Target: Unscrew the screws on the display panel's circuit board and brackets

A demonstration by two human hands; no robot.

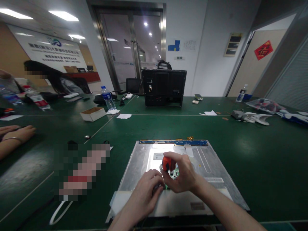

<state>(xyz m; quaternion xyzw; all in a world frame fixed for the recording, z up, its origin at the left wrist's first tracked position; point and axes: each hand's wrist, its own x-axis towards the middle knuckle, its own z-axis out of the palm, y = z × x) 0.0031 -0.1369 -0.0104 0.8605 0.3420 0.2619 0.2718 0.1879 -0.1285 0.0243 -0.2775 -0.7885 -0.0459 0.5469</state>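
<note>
A flat metal display panel [134,166] lies on the table in front of me, its back facing up. Along its far edge runs a narrow blue circuit board [163,143]. My right hand [184,173] is closed around the red-and-black handle of a screwdriver [166,163], held upright over a green circuit board [176,173] near the panel's middle. Beside it, my left hand [148,189] rests low with curled fingers against that board's near-left side. Whatever those fingertips may pinch is hidden, and so is the screwdriver's tip.
On the green table [115,131], a blurred-out power-strip-like object [84,170] lies to the left. Another person's hand [21,133] rests at far left. Further back are an open box [93,114], a water bottle [108,98], and a black monitor housing [165,88]. A white-handled tool [250,117] lies right.
</note>
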